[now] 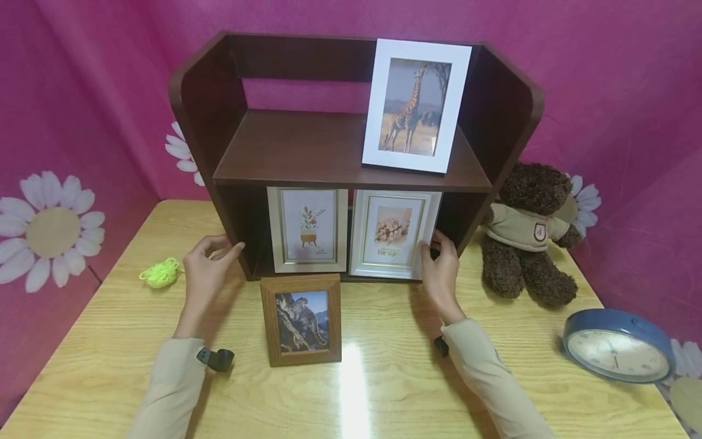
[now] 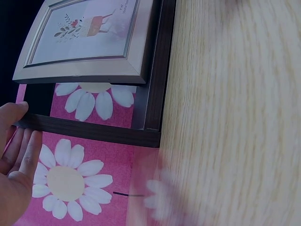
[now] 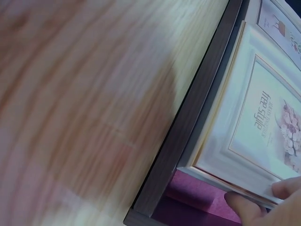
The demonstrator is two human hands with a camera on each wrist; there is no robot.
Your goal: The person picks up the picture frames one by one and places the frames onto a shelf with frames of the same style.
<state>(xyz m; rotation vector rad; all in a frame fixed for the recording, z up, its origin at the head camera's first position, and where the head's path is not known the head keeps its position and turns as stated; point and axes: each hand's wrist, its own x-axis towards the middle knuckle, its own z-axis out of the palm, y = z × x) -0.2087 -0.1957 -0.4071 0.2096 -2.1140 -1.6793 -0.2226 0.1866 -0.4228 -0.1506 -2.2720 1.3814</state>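
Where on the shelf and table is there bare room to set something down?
The upper shelf is bare left of the giraffe picture. The table has open patches between the wooden frame and the right sleeve, and between the yarn and the left sleeve. The lower shelf is crowded by the plant picture and flower picture, the right hand gripping the latter.

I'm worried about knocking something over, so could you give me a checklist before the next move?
1. Right grip on the free style frame: ok, pinching its side edge.
2. Left grip on the shelf unit: ok, pinching its side panel.
3. Giraffe frame standing on the upper shelf: ok.
4. Space before the plant frame clear: not ok, the wooden frame stands there.
5. Free style frame supported from behind: cannot tell, its back is hidden.
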